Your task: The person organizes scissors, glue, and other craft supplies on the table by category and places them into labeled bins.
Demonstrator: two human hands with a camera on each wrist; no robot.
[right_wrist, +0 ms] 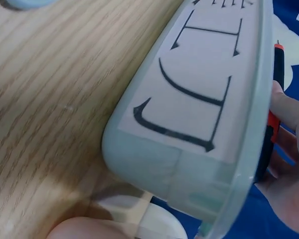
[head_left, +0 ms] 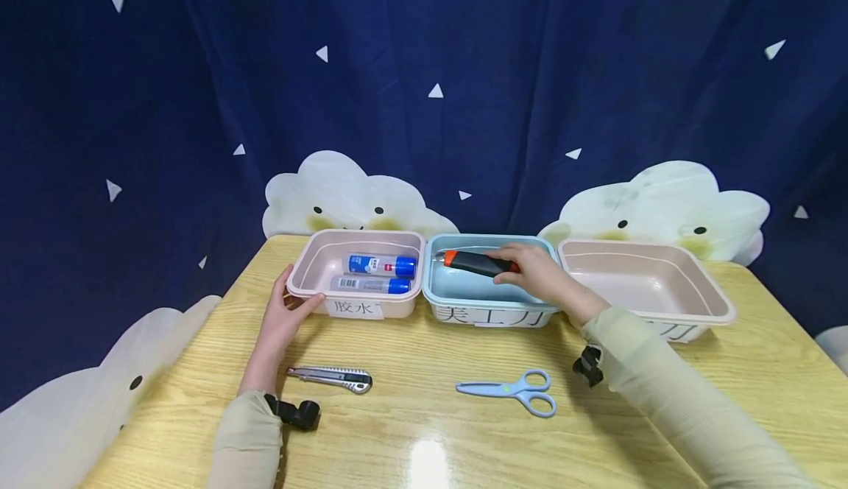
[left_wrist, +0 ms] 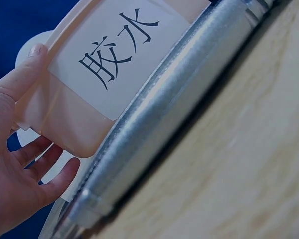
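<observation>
My right hand (head_left: 526, 268) grips a black-and-orange utility knife (head_left: 473, 261) by its rear end, over the light blue bin (head_left: 490, 302). The knife's tip points left, near that bin's left wall. In the right wrist view the bin's labelled front hides part of the knife. At the left, my left hand (head_left: 283, 316) holds the front left corner of a pink bin (head_left: 404, 308), thumb along the front rim and fingers round the side. Two blue-capped glue sticks (head_left: 379, 265) lie inside it. Close to the left forearm, a silver box cutter (head_left: 331, 378) lies on the table.
Blue scissors (head_left: 506, 389) lie on the wooden table (head_left: 397, 430) in front of the blue bin. A second pinkish bin (head_left: 722, 305) stands at the right end of the row, partly behind the right forearm. A dark blue curtain (head_left: 397, 106) hangs behind the bins.
</observation>
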